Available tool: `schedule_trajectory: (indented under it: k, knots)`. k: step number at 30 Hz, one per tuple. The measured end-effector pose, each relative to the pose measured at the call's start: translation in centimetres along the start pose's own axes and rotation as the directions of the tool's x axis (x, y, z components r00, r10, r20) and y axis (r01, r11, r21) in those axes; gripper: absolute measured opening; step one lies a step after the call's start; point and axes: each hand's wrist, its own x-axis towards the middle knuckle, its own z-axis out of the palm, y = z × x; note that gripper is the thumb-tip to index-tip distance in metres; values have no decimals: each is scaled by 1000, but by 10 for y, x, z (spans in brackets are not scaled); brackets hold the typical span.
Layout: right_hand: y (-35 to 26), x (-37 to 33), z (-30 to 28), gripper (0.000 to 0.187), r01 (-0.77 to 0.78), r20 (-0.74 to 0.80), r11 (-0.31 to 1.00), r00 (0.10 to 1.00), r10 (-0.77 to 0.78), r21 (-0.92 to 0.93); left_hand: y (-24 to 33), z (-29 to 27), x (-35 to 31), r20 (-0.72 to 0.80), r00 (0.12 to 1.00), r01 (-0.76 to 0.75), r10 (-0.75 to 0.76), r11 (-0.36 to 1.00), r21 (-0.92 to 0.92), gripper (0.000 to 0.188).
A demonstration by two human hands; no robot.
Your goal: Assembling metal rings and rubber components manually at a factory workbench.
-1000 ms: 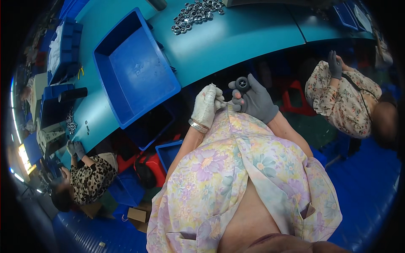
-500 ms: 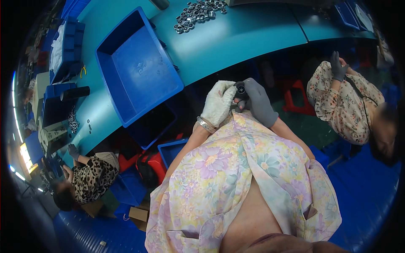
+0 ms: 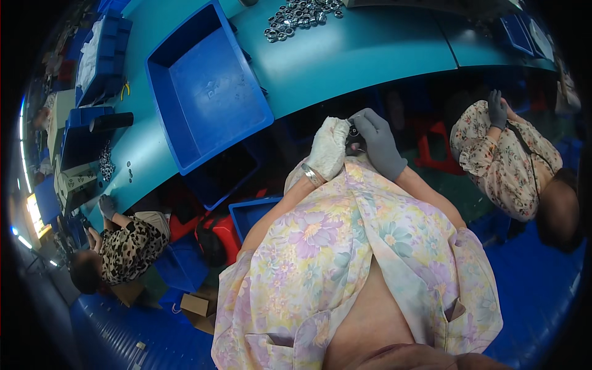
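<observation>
In front of my chest, beyond the table's near edge, my two hands hold a small black round part (image 3: 354, 132) between them. My left hand (image 3: 328, 148), in a white glove, is closed on its left side. From the right, my right hand (image 3: 380, 145) grips it in a grey glove with the fingertips bare. The gloves cover most of the part, so its full shape is hidden.
A large blue bin (image 3: 213, 92) sits on the teal table (image 3: 364, 52). Shiny metal rings (image 3: 302, 21) lie heaped at the far side. Yellow-handled pliers (image 3: 125, 90) and a black cylinder (image 3: 111, 121) lie left. Co-workers sit on both sides.
My left hand has turned more upright and its fingers now cover more of the black part. My right hand's fingers have closed over its top. The whole view has shifted slightly.
</observation>
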Motion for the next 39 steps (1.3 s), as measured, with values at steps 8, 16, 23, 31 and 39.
schedule_trajectory:
  k: [8,16,23,31,39]
  knots:
    - [15,1,-13,18,341,84,884,940,-331,-320,6,3,-3,52,981,192,-186,969,-153,28]
    - [33,-12,-38,18,-113,-97,908,982,165,404,-35,-6,1,-26,988,149,-153,983,-109,31]
    - [44,-37,-83,9,423,-536,870,686,-491,-254,-41,-25,-19,-12,987,159,-159,987,-16,27]
    - [111,-28,-96,21,405,-795,850,362,-487,-336,-44,-40,-44,-33,990,136,-137,990,-28,19]
    - [188,13,-88,34,-47,-622,813,671,-404,-580,-47,-59,-57,-102,990,96,-99,995,-30,18]
